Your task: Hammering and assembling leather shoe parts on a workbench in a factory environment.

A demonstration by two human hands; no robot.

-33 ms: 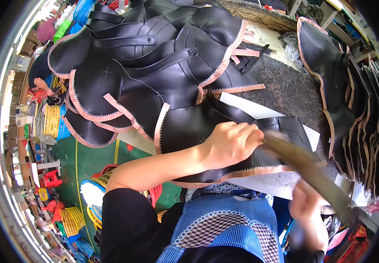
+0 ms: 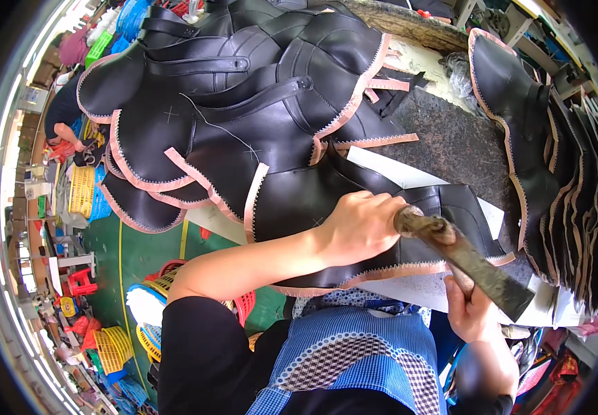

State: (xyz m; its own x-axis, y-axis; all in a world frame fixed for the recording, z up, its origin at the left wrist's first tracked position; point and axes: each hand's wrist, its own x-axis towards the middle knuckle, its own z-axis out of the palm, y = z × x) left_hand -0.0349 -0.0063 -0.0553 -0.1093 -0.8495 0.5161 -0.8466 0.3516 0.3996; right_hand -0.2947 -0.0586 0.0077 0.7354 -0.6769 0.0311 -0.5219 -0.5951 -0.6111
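Fingers [image 2: 455, 299] of the right hand [image 2: 477, 317] wrapped round a worn, dark metal hammer [image 2: 482, 266], four o'clock | left hand [image 2: 360, 228] curled at its ten-o'clock end, contents hidden, presumably steadying | beneath, mid-dial: broad black leather panel, pink zigzag-stitched edge [image 2: 410, 254], on the dark-grey counter [image 2: 444, 131] | matching stack [image 2: 538, 194], three o'clock, apparently parked within reach

Our left hand [image 2: 361, 225] and right hand [image 2: 475, 318] are bare; we wear 2 black sleeves [image 2: 198, 346] and a blue checked apron [image 2: 344, 325] with dark-checked, dot-edged arches [image 2: 330, 366].
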